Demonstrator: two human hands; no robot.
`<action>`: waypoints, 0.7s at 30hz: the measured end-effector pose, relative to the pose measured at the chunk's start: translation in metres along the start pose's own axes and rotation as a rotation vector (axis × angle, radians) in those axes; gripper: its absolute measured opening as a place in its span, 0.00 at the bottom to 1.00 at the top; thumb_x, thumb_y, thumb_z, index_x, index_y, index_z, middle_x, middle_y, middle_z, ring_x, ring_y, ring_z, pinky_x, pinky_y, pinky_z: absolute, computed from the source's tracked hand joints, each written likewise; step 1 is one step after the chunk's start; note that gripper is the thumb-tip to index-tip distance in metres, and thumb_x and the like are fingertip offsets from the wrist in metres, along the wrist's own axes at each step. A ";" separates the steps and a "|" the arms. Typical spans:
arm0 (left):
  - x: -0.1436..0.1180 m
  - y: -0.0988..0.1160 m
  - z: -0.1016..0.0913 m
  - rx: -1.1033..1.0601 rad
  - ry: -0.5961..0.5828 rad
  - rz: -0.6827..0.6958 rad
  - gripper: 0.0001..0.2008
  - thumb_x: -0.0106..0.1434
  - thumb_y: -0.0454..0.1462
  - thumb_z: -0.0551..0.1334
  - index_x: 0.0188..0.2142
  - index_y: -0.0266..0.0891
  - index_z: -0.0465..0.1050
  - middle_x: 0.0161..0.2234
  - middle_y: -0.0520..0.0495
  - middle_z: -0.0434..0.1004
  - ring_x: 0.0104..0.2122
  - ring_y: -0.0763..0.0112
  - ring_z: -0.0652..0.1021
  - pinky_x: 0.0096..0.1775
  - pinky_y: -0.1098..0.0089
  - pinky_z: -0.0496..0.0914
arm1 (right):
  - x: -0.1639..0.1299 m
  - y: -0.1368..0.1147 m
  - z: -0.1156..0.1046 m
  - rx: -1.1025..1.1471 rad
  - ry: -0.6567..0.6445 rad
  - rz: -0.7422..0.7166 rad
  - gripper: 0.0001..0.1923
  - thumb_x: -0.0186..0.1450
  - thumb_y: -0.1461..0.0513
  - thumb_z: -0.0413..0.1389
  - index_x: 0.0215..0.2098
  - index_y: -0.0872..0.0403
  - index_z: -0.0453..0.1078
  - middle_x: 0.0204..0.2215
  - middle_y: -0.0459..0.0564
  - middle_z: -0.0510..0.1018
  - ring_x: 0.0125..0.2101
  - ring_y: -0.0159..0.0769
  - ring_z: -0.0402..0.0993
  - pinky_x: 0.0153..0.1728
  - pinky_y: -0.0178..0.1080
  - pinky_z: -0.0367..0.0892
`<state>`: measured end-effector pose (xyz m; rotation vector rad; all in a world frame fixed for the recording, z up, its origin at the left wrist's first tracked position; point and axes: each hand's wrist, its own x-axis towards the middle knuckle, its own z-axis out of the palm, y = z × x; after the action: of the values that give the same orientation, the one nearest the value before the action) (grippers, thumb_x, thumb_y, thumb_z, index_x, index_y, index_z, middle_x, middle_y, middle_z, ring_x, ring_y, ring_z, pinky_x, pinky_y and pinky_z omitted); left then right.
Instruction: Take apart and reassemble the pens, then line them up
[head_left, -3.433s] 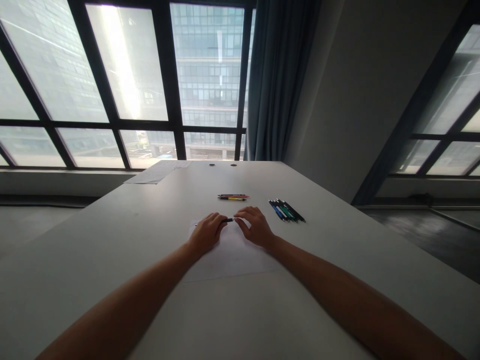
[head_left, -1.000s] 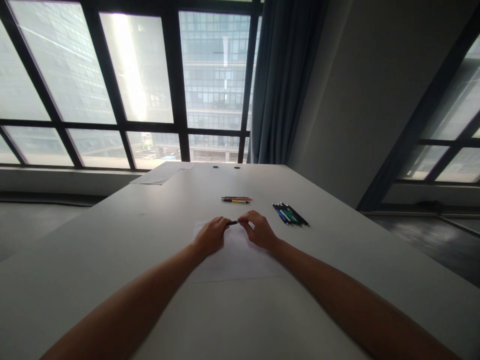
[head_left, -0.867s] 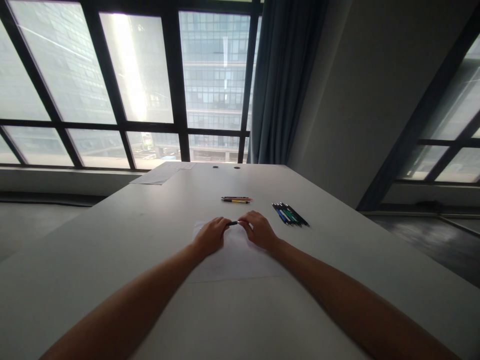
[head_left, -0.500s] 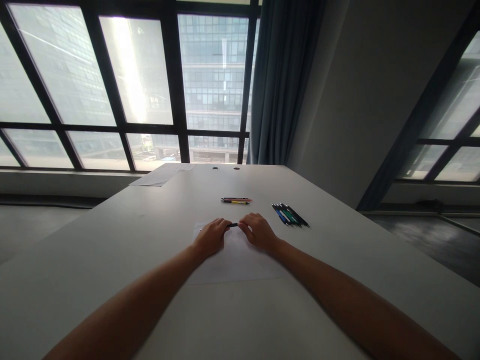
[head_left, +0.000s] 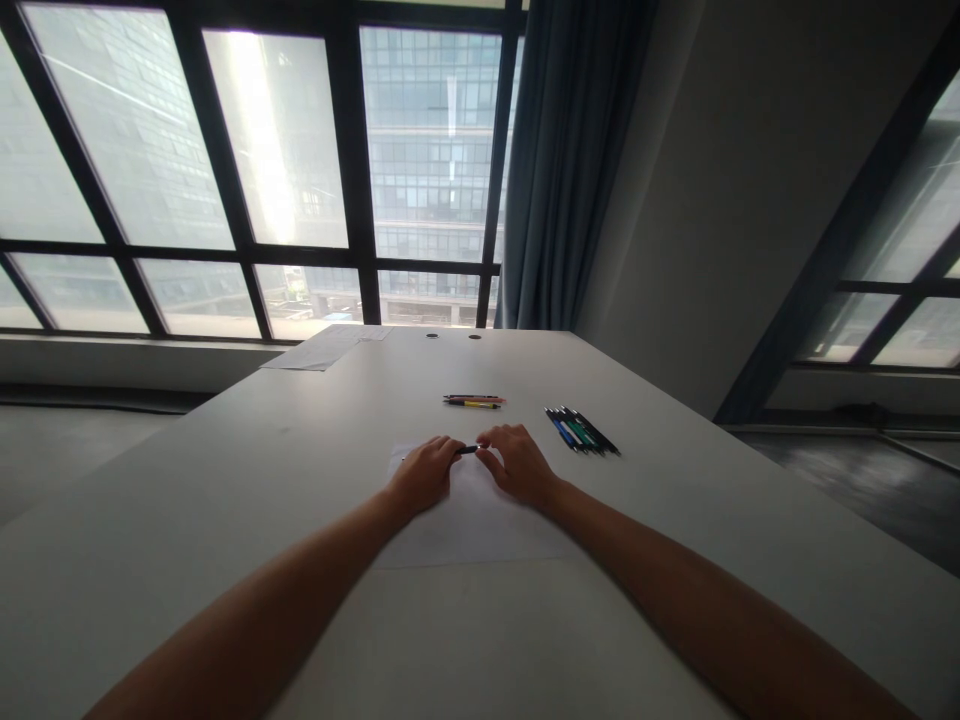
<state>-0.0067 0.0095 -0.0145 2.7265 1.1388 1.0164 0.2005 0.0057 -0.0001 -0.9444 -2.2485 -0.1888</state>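
Note:
My left hand (head_left: pixel 421 473) and my right hand (head_left: pixel 516 463) meet over a white sheet of paper (head_left: pixel 469 520) on the table (head_left: pixel 187 500). Both grip a dark pen (head_left: pixel 469 450), of which only a short middle stretch shows between the fingertips. The left hand's fingers curl around one end, and the right hand pinches the other end. The hands hide the rest of the pen.
A few pens, one pink and one yellow (head_left: pixel 472 401), lie beyond my hands. Several blue, green and black pens (head_left: pixel 581 430) lie side by side to the right. Papers (head_left: pixel 322 348) sit at the far left corner by the windows. A blue curtain (head_left: pixel 562 160) hangs behind.
Both hands stay on the pen over the sheet, with only slight shifts of the right hand's fingers. The view has shifted a little.

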 end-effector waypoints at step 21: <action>0.001 0.004 -0.003 0.043 -0.020 0.031 0.12 0.68 0.33 0.52 0.48 0.38 0.69 0.38 0.44 0.77 0.39 0.66 0.77 0.42 0.66 0.72 | 0.003 -0.003 0.002 -0.091 -0.048 0.045 0.15 0.70 0.62 0.46 0.27 0.55 0.67 0.24 0.48 0.73 0.29 0.36 0.65 0.37 0.39 0.53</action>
<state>-0.0053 0.0071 -0.0109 2.7893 1.1321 0.9777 0.1958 0.0064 0.0007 -1.0566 -2.2760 -0.2529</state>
